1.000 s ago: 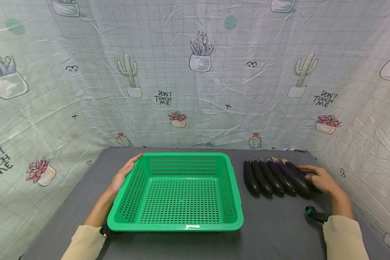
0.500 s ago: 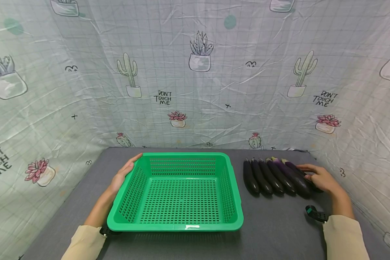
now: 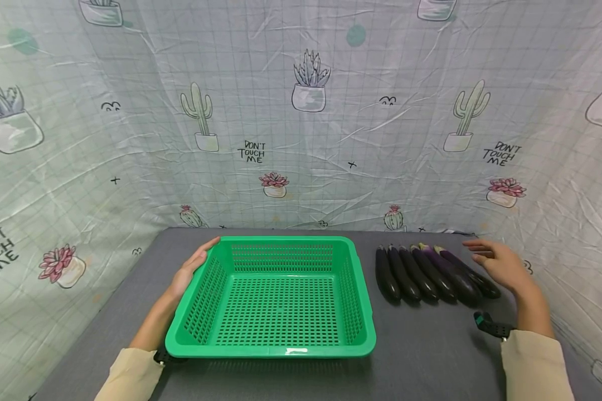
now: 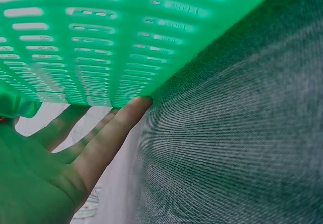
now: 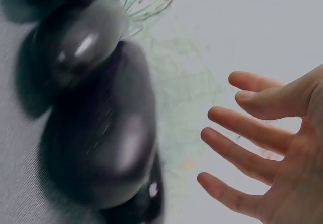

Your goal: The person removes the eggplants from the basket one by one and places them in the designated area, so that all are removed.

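Observation:
A green plastic basket [image 3: 281, 350] with slotted walls stands on the table, nothing inside it. My left hand [image 3: 187, 274] lies along its left wall, fingertips reaching the far left corner of the rim. In the left wrist view the fingers [image 4: 108, 138] stretch straight against the slotted side. Several dark purple eggplants [image 3: 387, 275] lie side by side right of the basket. My right hand [image 3: 506, 270] hovers just right of the row with spread, loosely bent fingers and holds nothing. Close to it is the rightmost eggplant [image 3: 488, 287], a slim one partly behind its thicker neighbour.
A grey cloth-covered table [image 3: 421, 356] carries everything. Pale curtains [image 3: 301, 139] printed with cacti rise behind it and along both sides. The right curtain stands close to my right forearm [image 3: 534, 312]. A black wrist strap device [image 3: 491, 324] sits on that arm.
My right hand has let go of the rightmost eggplant and moved up and to the right, away from the row. The left hand and the basket have stayed in place.

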Demonstrator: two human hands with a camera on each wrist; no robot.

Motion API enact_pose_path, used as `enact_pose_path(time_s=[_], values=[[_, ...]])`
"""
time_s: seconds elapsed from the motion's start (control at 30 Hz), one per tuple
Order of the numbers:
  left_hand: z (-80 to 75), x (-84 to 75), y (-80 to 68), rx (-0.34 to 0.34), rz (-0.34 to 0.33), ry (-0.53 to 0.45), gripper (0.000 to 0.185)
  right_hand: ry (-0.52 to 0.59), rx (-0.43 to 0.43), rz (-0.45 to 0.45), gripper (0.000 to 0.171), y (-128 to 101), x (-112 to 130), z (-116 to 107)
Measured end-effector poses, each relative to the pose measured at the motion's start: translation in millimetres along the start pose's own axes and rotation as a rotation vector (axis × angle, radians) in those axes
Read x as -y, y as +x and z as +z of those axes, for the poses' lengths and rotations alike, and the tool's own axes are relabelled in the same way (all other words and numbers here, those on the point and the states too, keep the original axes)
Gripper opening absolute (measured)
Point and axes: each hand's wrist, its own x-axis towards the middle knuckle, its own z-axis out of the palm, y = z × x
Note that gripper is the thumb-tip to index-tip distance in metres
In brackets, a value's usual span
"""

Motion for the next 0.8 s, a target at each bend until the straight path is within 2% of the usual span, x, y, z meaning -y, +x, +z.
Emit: enact_pose_path(time_s=[0.13,0.27,0.5,0.63,0.8], values=[[0.0,-0.4,-0.2,0.010,-0.004,-0.028,0.055,-0.042,0.001,0.000,0.040,2.8,20.5,-3.9],[-0.1,-0.9,-0.4,0.016,-0.008,-0.033,0.055,-0.071,0.005,-0.044,0.039,4.9,39.6,-5.7],[-0.2,-2.6,-1.3,-0.014,-0.038,0.083,0.056,-0.072,-0.006,-0.094,0.036,4.1,74.8,-2.5],[0.4,-3.8,-1.6,-0.024,-0.042,0.116,0.056,-0.069,-0.022,-0.123,0.035,4.4,85.1,0.0],[0.0,-3.9,-3.4,-0.016,-0.028,0.094,0.055,-0.073,-0.033,-0.169,0.033,6.1,89.8,4.1]])
